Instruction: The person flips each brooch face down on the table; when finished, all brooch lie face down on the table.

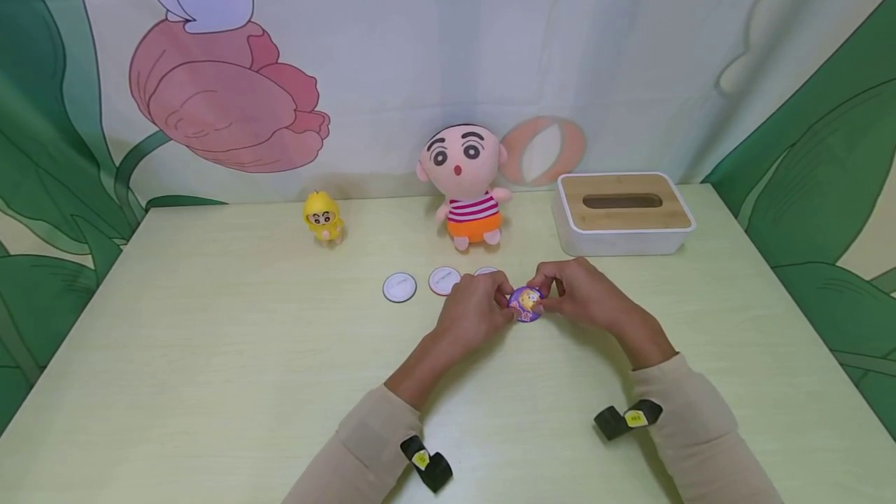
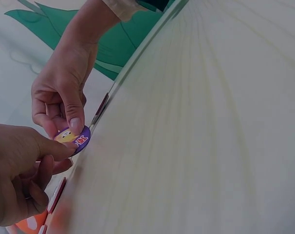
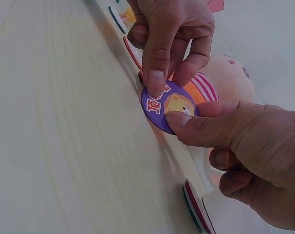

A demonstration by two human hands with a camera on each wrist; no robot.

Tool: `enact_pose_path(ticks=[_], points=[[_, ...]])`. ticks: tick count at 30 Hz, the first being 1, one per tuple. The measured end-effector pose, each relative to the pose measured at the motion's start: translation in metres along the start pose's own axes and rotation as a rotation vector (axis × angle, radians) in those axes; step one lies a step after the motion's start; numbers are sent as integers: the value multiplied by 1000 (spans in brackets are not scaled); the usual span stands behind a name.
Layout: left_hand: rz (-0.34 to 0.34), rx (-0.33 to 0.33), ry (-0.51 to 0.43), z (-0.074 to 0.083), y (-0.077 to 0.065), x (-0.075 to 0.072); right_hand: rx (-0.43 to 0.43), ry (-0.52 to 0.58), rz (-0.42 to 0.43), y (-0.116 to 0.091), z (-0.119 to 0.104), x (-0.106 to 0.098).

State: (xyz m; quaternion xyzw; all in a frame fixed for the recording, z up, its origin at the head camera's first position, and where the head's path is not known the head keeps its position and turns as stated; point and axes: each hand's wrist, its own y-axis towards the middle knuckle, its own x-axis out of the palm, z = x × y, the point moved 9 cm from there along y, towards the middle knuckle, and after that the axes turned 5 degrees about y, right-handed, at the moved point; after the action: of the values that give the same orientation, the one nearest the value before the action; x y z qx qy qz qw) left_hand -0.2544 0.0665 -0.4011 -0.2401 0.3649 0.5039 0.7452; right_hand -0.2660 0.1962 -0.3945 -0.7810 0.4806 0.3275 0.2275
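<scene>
Between both hands is a small round purple disc (image 1: 525, 303), printed with a yellow cartoon lion and lettering. My left hand (image 1: 476, 303) pinches its left edge between thumb and fingers. At the opposite edge, my right hand (image 1: 584, 292) grips it the same way, thumb on the printed face in the right wrist view. The disc is held tilted, close over the table. Just left of the hands lie white round discs (image 1: 400, 287) in a row, one partly covered by the left hand. A small stack of discs (image 3: 198, 207) shows below the right hand in the right wrist view.
A plush doll (image 1: 465, 185) in a striped shirt sits at the table's back, with a small yellow-hooded figure (image 1: 323, 218) to its left. A white tissue box (image 1: 623, 215) with a wooden lid stands back right. A printed curtain (image 1: 392, 61) hangs behind the pale table (image 1: 231, 348).
</scene>
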Motion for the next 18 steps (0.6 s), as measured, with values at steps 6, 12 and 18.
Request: enact_pose_path(ticks=[6,12,18], points=[[4,7,4,0,0,-1,1,5,-3,0,-1,0],[-4,-4,2,1,0,0,13,5,-9,0,-1,0],[-14,-12,7,0,0,1,16,11,-8,0,0,0]])
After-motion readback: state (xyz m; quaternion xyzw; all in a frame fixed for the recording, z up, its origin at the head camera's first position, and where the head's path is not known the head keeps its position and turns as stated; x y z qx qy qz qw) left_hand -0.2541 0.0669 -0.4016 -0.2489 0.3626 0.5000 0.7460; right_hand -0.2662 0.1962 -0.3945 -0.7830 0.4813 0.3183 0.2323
